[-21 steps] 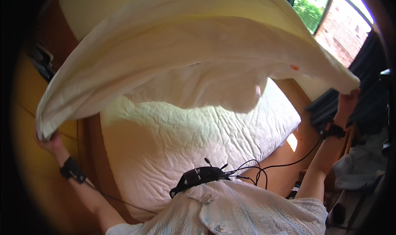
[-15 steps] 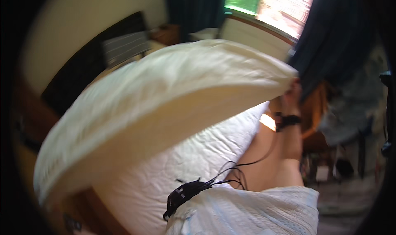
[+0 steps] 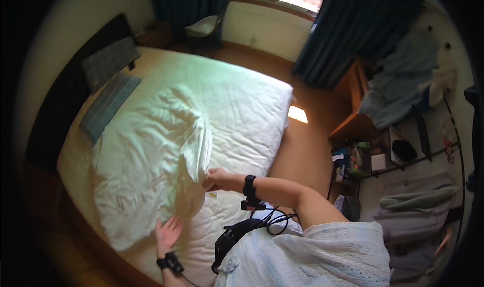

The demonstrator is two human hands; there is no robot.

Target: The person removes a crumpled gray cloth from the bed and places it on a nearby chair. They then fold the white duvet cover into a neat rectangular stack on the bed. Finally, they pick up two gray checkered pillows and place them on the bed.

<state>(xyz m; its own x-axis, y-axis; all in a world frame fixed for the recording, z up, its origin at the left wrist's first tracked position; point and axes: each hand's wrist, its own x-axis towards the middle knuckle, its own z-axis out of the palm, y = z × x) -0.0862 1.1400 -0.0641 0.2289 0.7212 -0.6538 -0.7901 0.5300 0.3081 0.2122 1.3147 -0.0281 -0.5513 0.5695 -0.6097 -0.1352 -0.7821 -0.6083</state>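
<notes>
A cream-white duvet (image 3: 143,156) lies rumpled over the left part of the bed, bunched into folds along its right edge. My right hand (image 3: 218,179) is closed on that edge, near a small yellow-and-white label. My left hand (image 3: 168,231) is beside the duvet's near edge, palm up with the fingers stretched apart, and grips nothing. Whether its fingertips touch the cloth I cannot tell. Under the duvet is a white quilted mattress (image 3: 247,100), bare on the far and right sides. Both wrists wear black bands with cables.
Two grey pillows, one flat (image 3: 108,108) and one leaning (image 3: 110,60), are by the dark headboard (image 3: 48,115). A white chair (image 3: 204,25) stands beyond the bed. To the right are a wooden desk (image 3: 348,128), shelves and hanging clothes (image 3: 403,80). Black cables (image 3: 282,221) hang at my waist.
The duvet, raised and billowing in the air before, has come down onto the bed. My right hand has moved down and left with its edge. My left hand has come clearly into view.
</notes>
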